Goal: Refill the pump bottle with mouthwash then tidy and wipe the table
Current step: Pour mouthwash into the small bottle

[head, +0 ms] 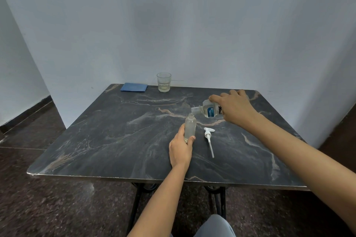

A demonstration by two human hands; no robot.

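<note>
Left hand (181,150): fingers and thumb curled round lower half of pump bottle (190,126), which is held upright near centre of table (96,140), long axis vertical, open neck up. Right hand (235,107): wrapped over mouthwash bottle (209,110), which is tipped on side, long axis near horizontal, uncapped mouth pointed left, just above pump bottle neck. Right arm extended forward across table; left forearm angled in from near edge. Just right of pump bottle, pump head (209,140) is laid flat, tube toward near edge.

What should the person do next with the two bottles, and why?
Probably tip the mouthwash bottle further over the small bottle: the right hand holds it tilted, mouth near the open neck, the left hand steadies the small bottle, and the pump lies aside.
</note>
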